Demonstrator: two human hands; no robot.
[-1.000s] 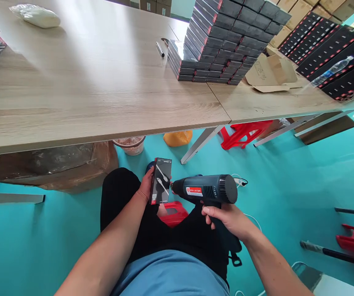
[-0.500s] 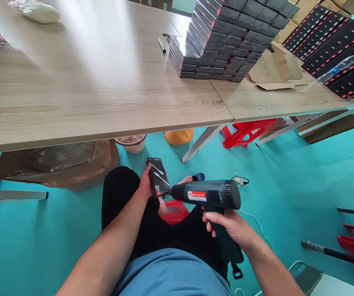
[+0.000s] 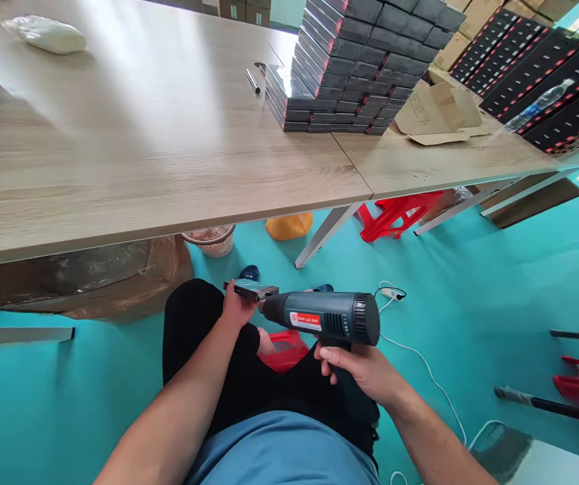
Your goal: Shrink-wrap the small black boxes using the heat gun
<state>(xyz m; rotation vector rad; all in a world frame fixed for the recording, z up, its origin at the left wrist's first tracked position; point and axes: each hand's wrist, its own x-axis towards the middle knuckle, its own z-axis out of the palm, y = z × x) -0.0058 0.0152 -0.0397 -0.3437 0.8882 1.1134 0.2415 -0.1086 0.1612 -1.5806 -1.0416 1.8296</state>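
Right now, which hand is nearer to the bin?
Left. The left hand, holding a dark box, is below and slightly right of the bin in view; the right hand, gripping the heat gun, is farther right and lower.

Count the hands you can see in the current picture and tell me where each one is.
2: the left hand holds a black box above the lap; the right hand, farther right, grips the heat gun. No other hand shows.
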